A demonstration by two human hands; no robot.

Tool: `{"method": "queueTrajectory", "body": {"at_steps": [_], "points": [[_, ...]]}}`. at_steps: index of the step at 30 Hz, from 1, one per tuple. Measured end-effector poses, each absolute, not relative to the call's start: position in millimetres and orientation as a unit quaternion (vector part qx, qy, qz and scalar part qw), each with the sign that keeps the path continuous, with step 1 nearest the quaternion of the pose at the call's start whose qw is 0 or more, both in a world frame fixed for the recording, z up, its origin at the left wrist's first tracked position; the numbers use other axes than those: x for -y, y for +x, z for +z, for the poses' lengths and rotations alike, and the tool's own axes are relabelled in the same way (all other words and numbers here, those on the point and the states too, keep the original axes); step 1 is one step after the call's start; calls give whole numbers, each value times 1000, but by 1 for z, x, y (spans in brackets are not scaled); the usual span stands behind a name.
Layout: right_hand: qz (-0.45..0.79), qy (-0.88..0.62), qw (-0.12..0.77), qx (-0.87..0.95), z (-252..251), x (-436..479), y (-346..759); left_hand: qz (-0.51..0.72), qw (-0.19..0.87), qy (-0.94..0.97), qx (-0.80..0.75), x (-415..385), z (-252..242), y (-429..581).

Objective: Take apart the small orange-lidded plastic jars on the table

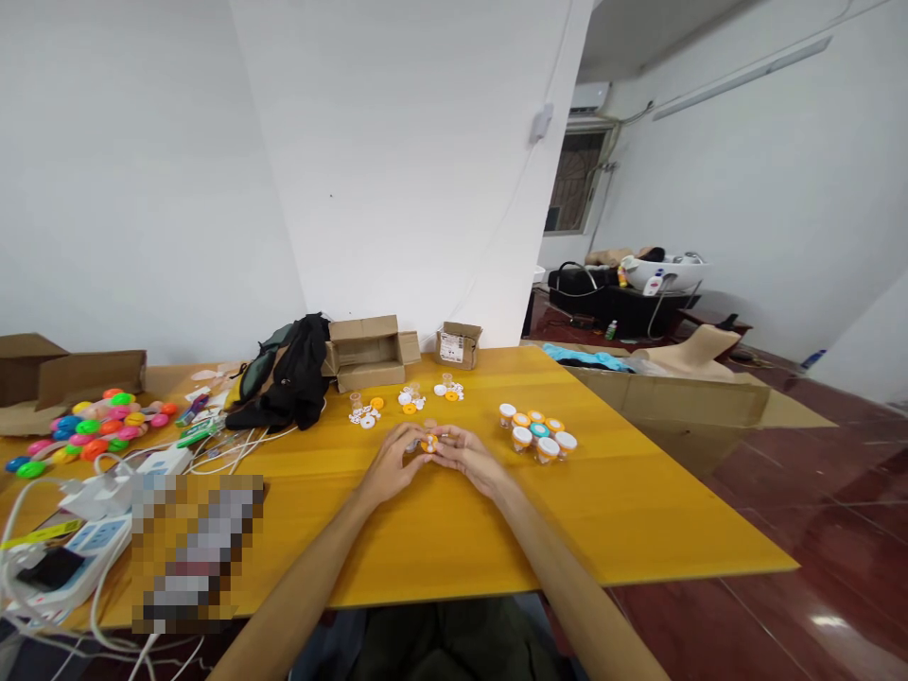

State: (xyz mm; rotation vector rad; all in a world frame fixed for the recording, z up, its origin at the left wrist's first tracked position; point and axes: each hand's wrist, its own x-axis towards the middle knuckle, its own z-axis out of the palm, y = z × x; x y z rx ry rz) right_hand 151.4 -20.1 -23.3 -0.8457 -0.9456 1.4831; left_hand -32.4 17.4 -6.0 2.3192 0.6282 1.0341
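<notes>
Over the middle of the table, my left hand point(392, 463) and my right hand point(469, 458) meet with curled fingers around a small jar point(427, 443). Orange and white show at its top; the fingers cover much of the rest. Just beyond my hands lie white rings and orange lids point(410, 409), with small white pieces point(363, 413) and little clear jars point(356, 402) among them, in several loose groups. To the right of my right hand stands a cluster of lidded clear jars point(546, 449), with white, orange and teal tops.
Behind are an open cardboard box point(369, 355), a smaller box point(458, 346) and a dark bag point(290, 374). Colourful plastic balls point(96, 430), power strips point(99, 539) with cables, and a blurred-out device point(205, 549) occupy the left. The wooden table point(638, 530) ends at right above the floor.
</notes>
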Motion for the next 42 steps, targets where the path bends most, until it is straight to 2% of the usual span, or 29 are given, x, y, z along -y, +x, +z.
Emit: {"method": "queueTrajectory", "body": {"at_steps": [17,42], "points": [[614,-363,550,434,-26,19,148,374,242,863,-240,-17,-6,-33],[512,-410,528,540,-31,10,148,344,256,877,-216,-20,-8,-35]]}}
